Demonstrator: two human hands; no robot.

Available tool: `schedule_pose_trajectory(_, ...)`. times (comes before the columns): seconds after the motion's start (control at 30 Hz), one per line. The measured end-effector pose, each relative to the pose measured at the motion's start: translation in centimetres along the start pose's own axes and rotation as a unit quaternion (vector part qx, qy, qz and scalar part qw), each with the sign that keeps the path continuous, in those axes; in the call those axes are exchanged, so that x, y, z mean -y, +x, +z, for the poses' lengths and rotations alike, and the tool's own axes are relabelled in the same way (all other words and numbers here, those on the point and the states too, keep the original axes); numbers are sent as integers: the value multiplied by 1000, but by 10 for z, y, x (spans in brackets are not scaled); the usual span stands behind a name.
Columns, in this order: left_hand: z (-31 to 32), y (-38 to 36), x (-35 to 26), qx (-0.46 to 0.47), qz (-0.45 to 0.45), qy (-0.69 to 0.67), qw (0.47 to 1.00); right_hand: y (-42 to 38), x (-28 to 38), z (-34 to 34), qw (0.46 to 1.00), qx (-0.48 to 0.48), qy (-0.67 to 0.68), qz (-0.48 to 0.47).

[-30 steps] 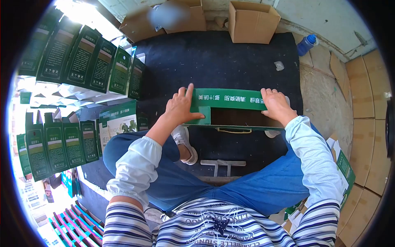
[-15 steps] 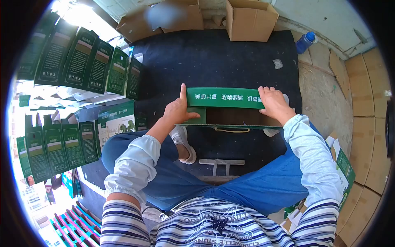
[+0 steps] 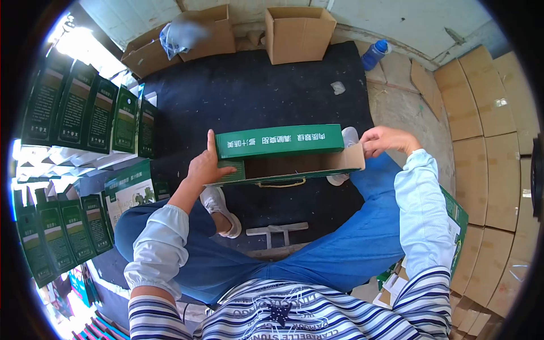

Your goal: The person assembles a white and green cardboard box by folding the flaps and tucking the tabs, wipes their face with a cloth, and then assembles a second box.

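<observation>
Between my knees is a green cardboard box (image 3: 283, 148) with white lettering on its long top flap and a brown inside that shows through the gap. A cord handle (image 3: 281, 183) hangs along its near side. My left hand (image 3: 205, 165) grips the box's left end, forefinger pointing up along the corner and thumb across the near edge. At the opposite end my right hand (image 3: 388, 141) pinches the open end flap (image 3: 355, 157), whose brown inner face shows.
Rows of standing green boxes (image 3: 93, 113) line the left. Brown cartons (image 3: 299, 37) stand at the back, near a blue bottle (image 3: 375, 55). Stacked cartons (image 3: 470, 147) form a wall on the right. A low metal frame (image 3: 277, 229) lies on the black mat (image 3: 266, 93) between my feet.
My right hand has moved off the top flap and out to the right end flap, which now stands outward. The view has shifted right; my left hand keeps its hold.
</observation>
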State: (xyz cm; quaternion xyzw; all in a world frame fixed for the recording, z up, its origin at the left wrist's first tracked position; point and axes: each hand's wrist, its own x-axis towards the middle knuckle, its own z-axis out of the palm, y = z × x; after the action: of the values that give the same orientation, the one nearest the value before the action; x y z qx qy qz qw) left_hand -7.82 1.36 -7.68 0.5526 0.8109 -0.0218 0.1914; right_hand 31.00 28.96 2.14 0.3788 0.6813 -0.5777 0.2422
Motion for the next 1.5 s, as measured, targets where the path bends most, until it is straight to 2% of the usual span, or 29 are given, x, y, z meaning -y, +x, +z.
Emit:
schedule_pose_trajectory(0.13,-1,-1,0,-2,-1,8,1000,13,-8,8,1000,-17,-4,16)
schedule_pose_trajectory(0.43,5,0,3,-17,7,7,1000,-7,3,8,999,24,-22,43)
schedule_pose_trajectory(0.63,4,0,2,-3,-5,13,1000,-12,9,26,997,20,32,66)
schedule_pose_trajectory(0.73,3,0,2,-5,-5,13,1000,-18,21,37,997,3,55,44)
schedule_pose_trajectory(0.83,3,-1,0,-3,-8,12,1000,-4,18,54,993,-71,-68,58)
schedule_pose_trajectory(0.93,2,-1,0,-2,-6,13,1000,3,12,68,977,-74,-198,-15)
schedule_pose_trajectory(0.97,3,-1,0,-3,-5,11,1000,2,12,69,975,-60,-214,1)
schedule_pose_trajectory(1.07,4,0,1,-2,0,15,1000,1,8,78,955,-117,-235,-136)
schedule_pose_trajectory(1.17,3,1,0,-1,1,19,1000,11,31,88,972,-87,-216,26)
schedule_pose_trajectory(1.27,2,0,-2,8,-4,22,1000,27,25,84,975,-80,-205,24)
schedule_pose_trajectory(1.3,2,0,-2,6,-5,20,1000,29,25,82,980,-43,-170,90)
schedule_pose_trajectory(1.4,5,1,-1,-5,4,15,1000,45,13,76,978,-32,-176,106)
schedule_pose_trajectory(1.43,8,2,1,-14,10,11,1000,48,13,80,965,-70,-214,134)
schedule_pose_trajectory(1.5,8,1,3,-17,10,14,1000,49,15,91,916,-154,-357,102)
